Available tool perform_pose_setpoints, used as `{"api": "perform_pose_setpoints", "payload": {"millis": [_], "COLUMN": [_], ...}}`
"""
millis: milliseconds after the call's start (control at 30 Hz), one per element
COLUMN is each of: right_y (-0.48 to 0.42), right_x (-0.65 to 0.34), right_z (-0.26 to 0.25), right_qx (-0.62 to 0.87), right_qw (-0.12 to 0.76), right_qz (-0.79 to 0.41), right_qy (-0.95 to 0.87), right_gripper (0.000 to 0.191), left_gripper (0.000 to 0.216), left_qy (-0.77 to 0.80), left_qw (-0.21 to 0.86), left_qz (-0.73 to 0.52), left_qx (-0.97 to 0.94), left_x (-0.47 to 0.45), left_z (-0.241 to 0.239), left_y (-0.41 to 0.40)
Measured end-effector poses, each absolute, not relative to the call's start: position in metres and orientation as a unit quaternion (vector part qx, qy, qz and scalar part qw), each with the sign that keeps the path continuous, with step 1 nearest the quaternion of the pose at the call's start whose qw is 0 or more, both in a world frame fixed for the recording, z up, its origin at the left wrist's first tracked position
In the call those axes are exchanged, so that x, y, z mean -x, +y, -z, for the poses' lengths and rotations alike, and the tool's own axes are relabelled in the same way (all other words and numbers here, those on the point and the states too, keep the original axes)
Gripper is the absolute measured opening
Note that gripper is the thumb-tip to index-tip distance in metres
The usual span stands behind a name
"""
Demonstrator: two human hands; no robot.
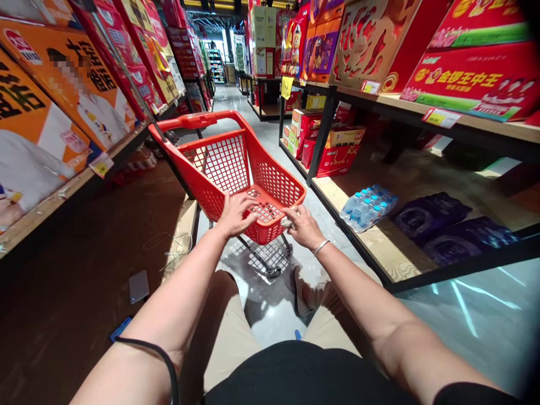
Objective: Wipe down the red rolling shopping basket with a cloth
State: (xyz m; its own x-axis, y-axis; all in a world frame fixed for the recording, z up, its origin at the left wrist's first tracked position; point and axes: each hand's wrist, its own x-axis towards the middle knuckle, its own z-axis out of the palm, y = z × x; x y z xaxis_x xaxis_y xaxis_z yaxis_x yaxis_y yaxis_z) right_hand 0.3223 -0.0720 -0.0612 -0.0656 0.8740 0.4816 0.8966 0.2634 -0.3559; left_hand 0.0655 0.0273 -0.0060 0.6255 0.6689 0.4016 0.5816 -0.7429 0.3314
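Note:
A red plastic shopping cart (196,183) with lattice sides stands right in front of me, its near end between my hands. My left hand (237,215) lies over the left part of the near rim, fingers stretched out and apart, holding nothing. At the near right corner, my right hand (307,229) has its fingers closed around a small pale crumpled cloth (287,221), which is against the cart's rim. A silver bangle (321,247) circles my right wrist. Most of the cloth is hidden by the fingers.
Orange boxes (80,84) fill the left shelf; below lie a phone (139,286) and a thin white cable (175,244). On the right, a low shelf (382,256) holds shrink-wrapped water bottles (368,207) and dark purple packs (434,216). A tiled aisle (236,101) runs ahead.

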Motion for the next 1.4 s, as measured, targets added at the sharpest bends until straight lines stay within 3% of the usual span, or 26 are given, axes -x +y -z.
{"api": "perform_pose_setpoints", "payload": {"millis": [100, 267, 500, 633, 767, 967, 1233, 1400], "right_y": [-0.071, -0.061, -0.037, -0.037, -0.041, -0.034, -0.037, -0.042], "right_x": [-0.309, -0.274, -0.219, -0.235, -0.263, -0.28, -0.282, -0.279], "right_z": [0.05, 0.05, 0.14, 0.165, 0.151, 0.105, 0.167, 0.134], "right_qx": [0.572, 0.529, 0.516, 0.458, 0.466, 0.496, 0.529, 0.489], "right_qw": [0.343, 0.442, 0.371, 0.3, 0.297, 0.389, 0.329, 0.385], "right_qz": [0.013, 0.073, 0.067, 0.032, 0.052, 0.098, 0.042, 0.047], "right_qy": [-0.745, -0.721, -0.769, -0.836, -0.832, -0.77, -0.781, -0.782], "right_gripper": [0.068, 0.044, 0.023, 0.01, 0.013, 0.03, 0.023, 0.023], "left_gripper": [0.028, 0.036, 0.034, 0.032, 0.029, 0.025, 0.028, 0.028], "left_qy": [0.331, 0.355, 0.364, 0.361, 0.343, 0.354, 0.356, 0.377], "left_qw": [0.066, 0.054, 0.085, 0.111, 0.123, 0.124, 0.131, 0.127], "left_qz": [-0.225, -0.234, -0.248, -0.275, -0.313, -0.357, -0.367, -0.372], "left_qx": [-0.914, -0.903, -0.894, -0.884, -0.877, -0.856, -0.85, -0.838], "left_x": [-0.064, -0.046, -0.03, -0.025, -0.024, -0.033, -0.02, -0.011], "left_z": [0.013, 0.021, 0.026, 0.027, 0.03, 0.037, 0.036, 0.037], "left_y": [0.013, 0.015, 0.026, 0.03, 0.029, 0.021, 0.026, 0.025]}}
